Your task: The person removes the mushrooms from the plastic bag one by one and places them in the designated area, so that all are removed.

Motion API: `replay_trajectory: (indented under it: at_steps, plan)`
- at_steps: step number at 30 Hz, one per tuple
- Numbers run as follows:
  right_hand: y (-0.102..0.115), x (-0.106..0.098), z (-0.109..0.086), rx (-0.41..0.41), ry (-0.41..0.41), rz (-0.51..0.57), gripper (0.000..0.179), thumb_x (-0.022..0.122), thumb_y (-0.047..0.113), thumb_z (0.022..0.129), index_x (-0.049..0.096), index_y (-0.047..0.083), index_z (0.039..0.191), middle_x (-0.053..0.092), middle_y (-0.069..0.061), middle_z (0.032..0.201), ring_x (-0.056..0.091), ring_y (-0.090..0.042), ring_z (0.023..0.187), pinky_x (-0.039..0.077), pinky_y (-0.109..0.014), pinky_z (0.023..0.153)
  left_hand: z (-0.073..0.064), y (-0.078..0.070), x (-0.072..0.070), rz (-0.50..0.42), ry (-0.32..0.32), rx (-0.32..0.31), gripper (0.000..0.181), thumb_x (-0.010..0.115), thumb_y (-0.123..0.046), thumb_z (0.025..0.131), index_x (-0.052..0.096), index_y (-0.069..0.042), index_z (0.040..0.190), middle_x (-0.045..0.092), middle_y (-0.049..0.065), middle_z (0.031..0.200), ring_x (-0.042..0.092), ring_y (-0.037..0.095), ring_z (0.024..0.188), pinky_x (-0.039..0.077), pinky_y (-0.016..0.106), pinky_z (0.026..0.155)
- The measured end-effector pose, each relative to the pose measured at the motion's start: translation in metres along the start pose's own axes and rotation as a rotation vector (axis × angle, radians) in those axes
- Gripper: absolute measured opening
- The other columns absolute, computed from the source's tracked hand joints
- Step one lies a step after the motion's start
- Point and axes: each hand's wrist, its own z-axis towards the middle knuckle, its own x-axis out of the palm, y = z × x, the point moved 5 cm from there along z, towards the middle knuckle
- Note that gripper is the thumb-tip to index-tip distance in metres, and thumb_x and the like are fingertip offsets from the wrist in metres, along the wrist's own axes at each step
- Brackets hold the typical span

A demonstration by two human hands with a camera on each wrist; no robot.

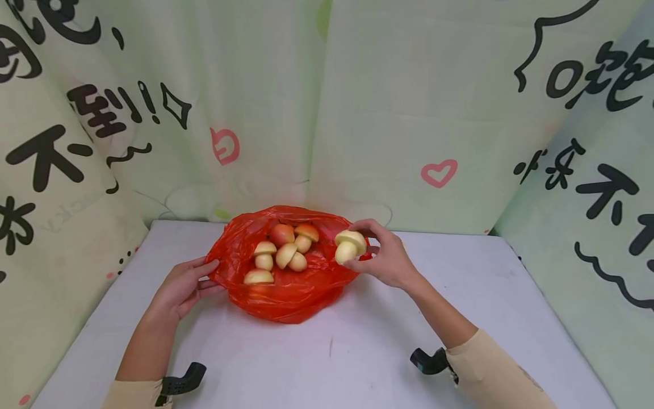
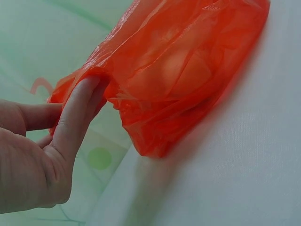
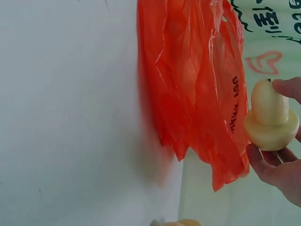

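in the head view i take the red bag (image 1: 293, 304) as my landmark: it sits on the white table (image 1: 317, 363) with its mouth gaping, several mushroom-shaped pieces (image 1: 263, 248) and a rounded reddish one (image 1: 281, 234) inside. at the bag's left edge my left hand (image 1: 179, 289) grips the rim, thumb above and fingers below; at its right edge my right hand (image 1: 385, 255) holds a pale mushroom (image 1: 347, 244), its cap up and its stem slightly tilted, between thumb and fingers. to work this well i'd keep gentle outward tension on the left rim so the mouth doesn't sag, and keep the right knuckles off the thin film. the left wrist view shows that hold from beside the bag: thumb and fingers close together with a fold of plastic between them, light enough, i judge, that i shouldn't tug or it may tear. in the right wrist view the mushroom sits just beside the bag's crumpled edge, thumb at the stem's end and fingers under the cap, the grip only as wide as the piece. that smooth surface could slip, so i'd keep steady, even pressure; whether it touches the film i can't tell.
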Motion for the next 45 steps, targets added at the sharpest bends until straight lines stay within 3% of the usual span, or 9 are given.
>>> replay_trajectory:
  at_steps: [14, 20, 28, 36, 45]
  plan:
    - [-0.031, -0.036, -0.013, 0.035, -0.052, -0.010, 0.062, 0.089, 0.013, 0.081, 0.058, 0.012, 0.135, 0.062, -0.010, 0.132, 0.058, -0.028, 0.122, 0.060, -0.048, 0.100, 0.000, 0.000, 0.000, -0.002, -0.002, -0.006, 0.065, 0.059, -0.029, 0.107, 0.034, -0.004, 0.162, 0.067, -0.002, 0.117, 0.079, 0.013, 0.092, 0.062, 0.037, 0.092]
    - [-0.043, -0.051, -0.016, 0.046, -0.089, -0.094, 0.064, 0.090, 0.018, 0.082, 0.058, 0.013, 0.136, 0.062, -0.009, 0.132, 0.057, -0.027, 0.122, 0.059, -0.051, 0.099, -0.001, 0.000, 0.001, 0.007, -0.006, -0.007, 0.065, 0.060, -0.030, 0.107, 0.034, -0.004, 0.161, 0.067, -0.001, 0.120, 0.079, 0.013, 0.092, 0.060, 0.039, 0.094]
    - [-0.061, -0.065, -0.019, 0.078, -0.109, -0.150, 0.064, 0.090, 0.017, 0.082, 0.057, 0.013, 0.136, 0.061, -0.007, 0.132, 0.057, -0.027, 0.121, 0.060, -0.028, 0.094, 0.000, 0.000, 0.002, -0.007, 0.003, -0.009, 0.065, 0.059, -0.028, 0.107, 0.034, -0.003, 0.161, 0.068, -0.002, 0.116, 0.079, 0.014, 0.092, 0.062, 0.037, 0.091]
    - [-0.072, -0.074, -0.022, 0.106, -0.129, -0.182, 0.066, 0.090, 0.019, 0.083, 0.055, 0.010, 0.137, 0.059, -0.011, 0.135, 0.056, -0.030, 0.124, 0.060, -0.051, 0.100, 0.001, 0.000, 0.002, -0.012, 0.006, -0.006, 0.064, 0.059, -0.027, 0.107, 0.034, -0.003, 0.161, 0.070, -0.005, 0.111, 0.079, 0.014, 0.092, 0.062, 0.038, 0.092]
    - [-0.079, -0.091, -0.027, 0.127, -0.143, -0.212, 0.067, 0.089, 0.022, 0.084, 0.053, 0.010, 0.139, 0.059, -0.011, 0.136, 0.055, -0.031, 0.126, 0.057, -0.021, 0.095, 0.000, 0.001, 0.001, -0.008, 0.003, -0.006, 0.064, 0.059, -0.028, 0.108, 0.034, -0.003, 0.161, 0.069, -0.004, 0.115, 0.079, 0.014, 0.093, 0.061, 0.038, 0.092]
